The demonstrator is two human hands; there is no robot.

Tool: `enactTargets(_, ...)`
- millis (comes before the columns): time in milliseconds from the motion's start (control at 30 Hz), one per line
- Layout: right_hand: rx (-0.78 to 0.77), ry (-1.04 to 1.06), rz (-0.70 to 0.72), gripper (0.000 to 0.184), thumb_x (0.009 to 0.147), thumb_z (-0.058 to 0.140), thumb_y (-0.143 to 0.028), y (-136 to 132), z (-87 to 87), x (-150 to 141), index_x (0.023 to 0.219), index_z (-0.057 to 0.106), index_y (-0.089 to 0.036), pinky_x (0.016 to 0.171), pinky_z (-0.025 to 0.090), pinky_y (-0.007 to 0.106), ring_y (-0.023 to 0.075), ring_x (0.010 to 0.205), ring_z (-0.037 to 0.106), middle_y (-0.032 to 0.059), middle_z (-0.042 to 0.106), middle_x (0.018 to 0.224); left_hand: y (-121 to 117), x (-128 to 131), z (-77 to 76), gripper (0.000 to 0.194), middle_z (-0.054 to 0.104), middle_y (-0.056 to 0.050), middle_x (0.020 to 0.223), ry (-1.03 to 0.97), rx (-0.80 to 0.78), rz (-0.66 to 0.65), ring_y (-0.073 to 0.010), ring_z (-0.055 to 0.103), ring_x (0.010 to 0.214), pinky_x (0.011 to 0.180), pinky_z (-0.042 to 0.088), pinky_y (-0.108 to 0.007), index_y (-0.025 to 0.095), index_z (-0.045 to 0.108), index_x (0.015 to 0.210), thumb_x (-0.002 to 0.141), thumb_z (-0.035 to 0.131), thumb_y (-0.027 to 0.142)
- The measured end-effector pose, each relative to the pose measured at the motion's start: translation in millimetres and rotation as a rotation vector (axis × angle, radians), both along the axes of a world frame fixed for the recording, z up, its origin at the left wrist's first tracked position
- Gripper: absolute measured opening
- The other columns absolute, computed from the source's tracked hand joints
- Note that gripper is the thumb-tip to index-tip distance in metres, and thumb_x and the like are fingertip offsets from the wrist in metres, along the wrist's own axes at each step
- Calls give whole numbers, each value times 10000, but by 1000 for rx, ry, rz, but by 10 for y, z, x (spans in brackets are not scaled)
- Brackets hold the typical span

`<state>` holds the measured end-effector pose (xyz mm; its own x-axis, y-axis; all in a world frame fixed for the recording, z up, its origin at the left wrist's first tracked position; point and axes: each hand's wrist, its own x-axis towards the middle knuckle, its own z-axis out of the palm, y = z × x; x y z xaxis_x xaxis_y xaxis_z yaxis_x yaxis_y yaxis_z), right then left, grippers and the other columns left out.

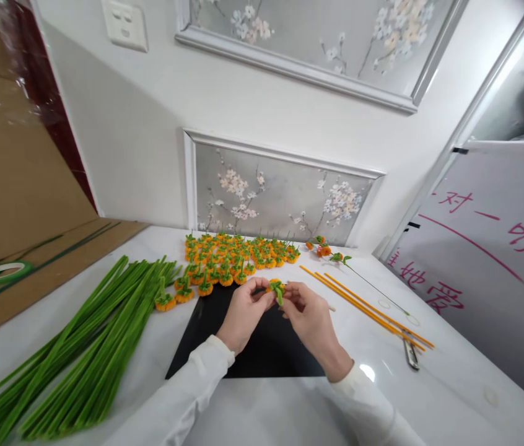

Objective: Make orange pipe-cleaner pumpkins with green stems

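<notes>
Above a black mat, both my hands meet around a small orange pipe-cleaner flower with green pipe-cleaner pieces on it. My left hand pinches the flower from the left side. From the right, the fingers of my right hand are closed on its green part. Rows of similar orange flowers with green stems stand on the table just beyond my hands. To the left lies a large bundle of green pipe cleaners.
Several orange pipe cleaners lie at the right, near a small metal tool. A finished-looking flower stem rests toward the wall. Green tape sits on cardboard at far left. The white table ends against a panelled wall.
</notes>
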<state>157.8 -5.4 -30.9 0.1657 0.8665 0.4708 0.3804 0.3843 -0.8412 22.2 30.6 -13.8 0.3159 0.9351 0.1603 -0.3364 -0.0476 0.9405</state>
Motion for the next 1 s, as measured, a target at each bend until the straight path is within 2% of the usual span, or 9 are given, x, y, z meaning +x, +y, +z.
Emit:
enactTargets(133, 182, -244, -181, 127, 844, 478, -206, -33, 20, -31, 876, 599, -180, 632, 511, 299, 179, 673, 623, 51, 646, 764, -30, 29, -6, 202, 614, 15, 727, 66, 106, 33, -123, 604, 706, 694, 478, -234, 163, 550, 793, 676, 698, 235)
enactTargets(233, 237, -330, -253, 151, 857, 471, -198, -51, 40, -44, 893, 617, -180, 646, 495, 298, 189, 701, 619, 67, 657, 776, -30, 41, -24, 165, 603, 5, 766, 132, 201, 95, -138, 603, 739, 711, 482, -245, 168, 548, 790, 693, 670, 219)
enactTargets(400, 256, -357, -269, 181, 861, 462, -163, -72, 61, -80, 932, 625, -191, 639, 485, 293, 187, 711, 607, 75, 653, 813, -22, 47, -45, 107, 579, -6, 779, 199, 330, 136, -154, 596, 765, 719, 485, -254, 172, 554, 780, 715, 636, 192)
enactTargets(633, 245, -416, -210, 220, 876, 426, -159, -121, 162, -45, 851, 643, -190, 648, 467, 290, 189, 708, 605, 71, 644, 780, -6, 29, -31, 111, 602, -15, 821, 201, 318, 106, -155, 606, 790, 733, 488, -255, 168, 555, 820, 727, 614, 174)
enactTargets(733, 115, -313, -121, 188, 824, 464, -155, -106, 177, 8, 777, 641, -195, 615, 476, 285, 182, 651, 608, 44, 636, 702, 29, -13, -25, 94, 601, -14, 805, 253, 335, 33, -153, 605, 779, 717, 484, -252, 161, 562, 817, 729, 594, 161)
enactTargets(867, -94, 98, 36, 88, 774, 542, -237, -45, 130, 49, 807, 606, -187, 559, 514, 271, 158, 560, 617, 4, 620, 639, 75, -57, -14, 97, 604, -24, 820, 312, 317, -23, -150, 604, 776, 737, 476, -256, 146, 575, 815, 720, 586, 161)
enactTargets(933, -95, 175, 42, 124, 761, 567, -267, -36, 116, 41, 841, 611, -182, 574, 527, 276, 160, 571, 625, 4, 626, 648, 82, -56, -19, 103, 606, -25, 815, 307, 301, -23, -151, 605, 769, 731, 475, -255, 145, 580, 813, 715, 594, 173)
enactTargets(1000, -65, 113, -6, 137, 765, 566, -271, -52, 122, 20, 836, 640, -181, 581, 521, 279, 168, 589, 626, 19, 646, 667, 72, -41, -33, 95, 602, -21, 791, 306, 315, -7, -151, 601, 750, 711, 475, -253, 151, 580, 813, 722, 590, 178)
